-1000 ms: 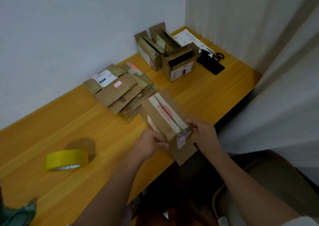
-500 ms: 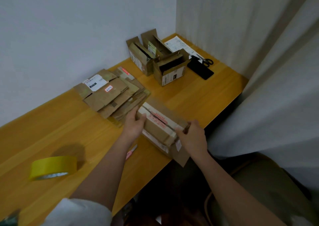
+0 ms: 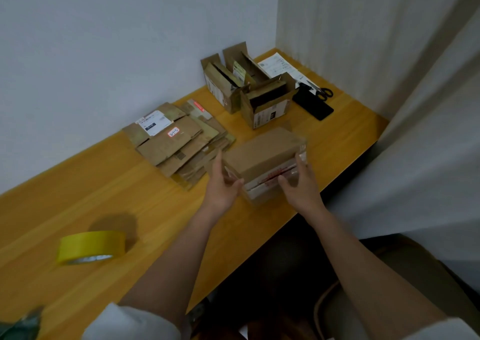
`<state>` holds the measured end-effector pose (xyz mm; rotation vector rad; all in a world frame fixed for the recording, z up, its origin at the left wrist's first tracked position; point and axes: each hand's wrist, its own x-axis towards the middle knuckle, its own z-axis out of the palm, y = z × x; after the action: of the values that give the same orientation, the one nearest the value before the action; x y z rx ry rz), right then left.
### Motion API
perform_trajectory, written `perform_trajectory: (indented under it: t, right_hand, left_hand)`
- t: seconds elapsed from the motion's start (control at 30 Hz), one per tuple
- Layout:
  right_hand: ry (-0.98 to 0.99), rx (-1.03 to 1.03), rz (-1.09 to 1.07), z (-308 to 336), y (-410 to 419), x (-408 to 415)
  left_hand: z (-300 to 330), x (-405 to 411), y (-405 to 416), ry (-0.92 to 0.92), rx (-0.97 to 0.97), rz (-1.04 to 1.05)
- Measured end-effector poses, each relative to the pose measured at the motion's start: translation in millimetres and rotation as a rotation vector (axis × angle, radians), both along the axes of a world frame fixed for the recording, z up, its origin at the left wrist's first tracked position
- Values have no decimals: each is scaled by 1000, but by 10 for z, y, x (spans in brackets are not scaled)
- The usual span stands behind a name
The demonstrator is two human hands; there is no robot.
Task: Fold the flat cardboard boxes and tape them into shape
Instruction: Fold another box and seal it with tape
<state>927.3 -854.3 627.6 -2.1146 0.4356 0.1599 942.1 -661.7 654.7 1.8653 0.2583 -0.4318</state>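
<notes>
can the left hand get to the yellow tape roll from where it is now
Probably yes. The tape roll lies on bare table to the left hand's side with nothing between them, but that hand would first have to let go of the box.

Plain brown cardboard box point(image 3: 262, 155) with red print on a white strip. Brown flat boxes point(image 3: 179, 142) with white label. Bright yellow tape roll point(image 3: 91, 246). Orange-yellow wood-grain counter point(image 3: 104, 197). Black scissors point(image 3: 323, 92). White printed paper point(image 3: 279, 65).
</notes>
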Motion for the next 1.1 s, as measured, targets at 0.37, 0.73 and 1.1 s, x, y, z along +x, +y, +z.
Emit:
perform_trajectory:
  t: [0.37,0.73,1.1]
  right_hand:
    - [111,663,-168,-56,28,86]
    - [341,680,-337,-497,-159,193]
    - [221,916,-343,-600,-82,404]
  left_hand:
    - [-157,147,-325,-134,230,-233]
    - [-354,426,-429,-152,494,-345]
    - [-393,472,-688,-270,488,-253]
